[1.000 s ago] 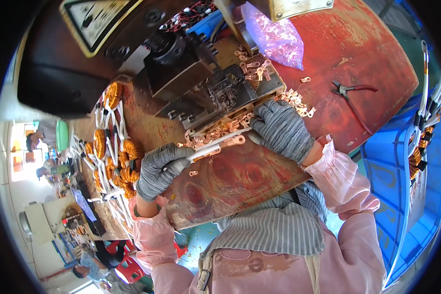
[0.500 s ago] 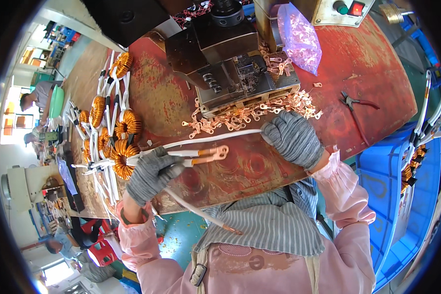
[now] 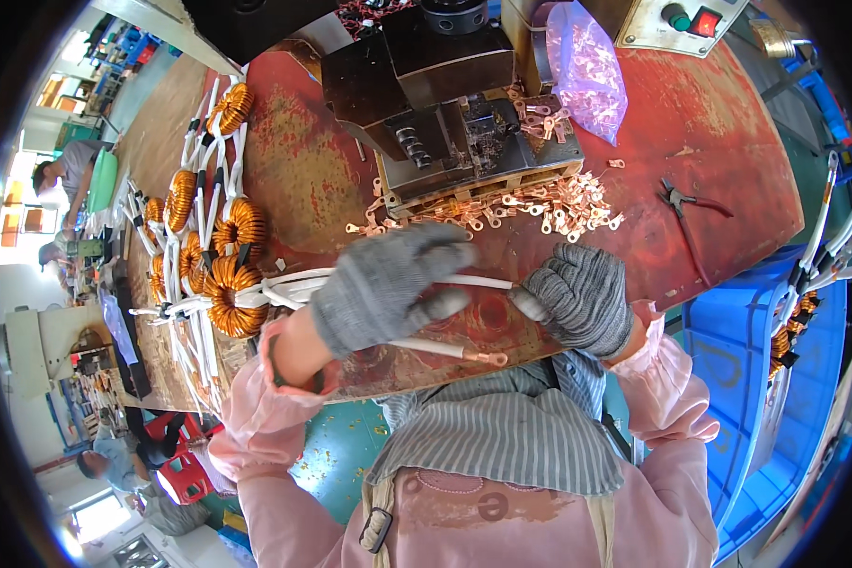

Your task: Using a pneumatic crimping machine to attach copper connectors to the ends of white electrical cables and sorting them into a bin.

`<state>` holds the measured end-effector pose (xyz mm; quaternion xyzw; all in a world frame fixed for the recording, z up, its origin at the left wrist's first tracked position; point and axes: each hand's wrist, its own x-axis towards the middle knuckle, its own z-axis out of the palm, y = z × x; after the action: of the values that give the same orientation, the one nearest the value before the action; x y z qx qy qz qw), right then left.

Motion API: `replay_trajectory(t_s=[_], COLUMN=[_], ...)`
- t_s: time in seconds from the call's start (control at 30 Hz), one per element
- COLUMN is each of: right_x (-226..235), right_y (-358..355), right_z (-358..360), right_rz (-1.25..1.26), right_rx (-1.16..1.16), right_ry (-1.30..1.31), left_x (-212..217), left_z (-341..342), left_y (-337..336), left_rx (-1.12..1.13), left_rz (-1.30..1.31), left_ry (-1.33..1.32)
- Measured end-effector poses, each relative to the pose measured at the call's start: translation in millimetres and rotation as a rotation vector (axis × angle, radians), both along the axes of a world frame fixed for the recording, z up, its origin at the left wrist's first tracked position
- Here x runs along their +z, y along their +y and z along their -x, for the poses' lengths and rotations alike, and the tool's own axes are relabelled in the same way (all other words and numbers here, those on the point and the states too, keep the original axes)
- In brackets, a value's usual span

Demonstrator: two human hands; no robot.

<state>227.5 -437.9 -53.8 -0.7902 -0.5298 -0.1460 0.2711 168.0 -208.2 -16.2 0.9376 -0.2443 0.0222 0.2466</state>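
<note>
My right hand (image 3: pixel 582 301), in a grey knit glove, pinches the end of a white cable (image 3: pixel 478 281) over the front of the red worn table. My left hand (image 3: pixel 388 289), gloved alike and slightly blurred, is over the same cables with its fingers stretched and thumb apart. It hides the middle of the cables. From below it a second white lead (image 3: pixel 431 346) runs right, ending in a copper ring lug (image 3: pixel 489 359). These leads come from a copper-wound ring coil (image 3: pixel 235 295) at the left.
Loose copper lugs (image 3: pixel 568 206) are heaped before a dark press (image 3: pixel 417 76). A bag of lugs (image 3: pixel 587 76) stands beside it. Red-handled pliers (image 3: pixel 683 204) lie right. More coils (image 3: pixel 239 225) line the left; a blue bin (image 3: pixel 719 379) is at the right. A person (image 3: pixel 71 175) works far left.
My left hand has moved right along the cables and loosened its fingers. The right hand has come slightly nearer with the cable end. The lugged lead now lies closer to the table's front edge.
</note>
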Motion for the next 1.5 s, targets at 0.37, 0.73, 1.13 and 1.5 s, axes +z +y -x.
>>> replay_trajectory(t_s=[0.37,0.73,1.13,1.5], right_x=[-36,-35,4,7], right_y=[40,37,-6,-6], right_z=[-33,-27,-36,-41], right_rz=[0.22,-0.073,-0.479,-0.417], right_rx=[-0.294,-0.166,0.141,0.268], right_ry=[0.064,0.26,1.416,1.429], left_x=[16,1,-12,-12], left_z=[-15,-27,-20,-17], left_y=[-9,-28,-27,-32], left_rx=[0.24,0.108,0.162,0.152], left_rz=[0.408,0.186,0.116,-0.053], left_ry=[-0.028,-0.23,-0.209,-0.254])
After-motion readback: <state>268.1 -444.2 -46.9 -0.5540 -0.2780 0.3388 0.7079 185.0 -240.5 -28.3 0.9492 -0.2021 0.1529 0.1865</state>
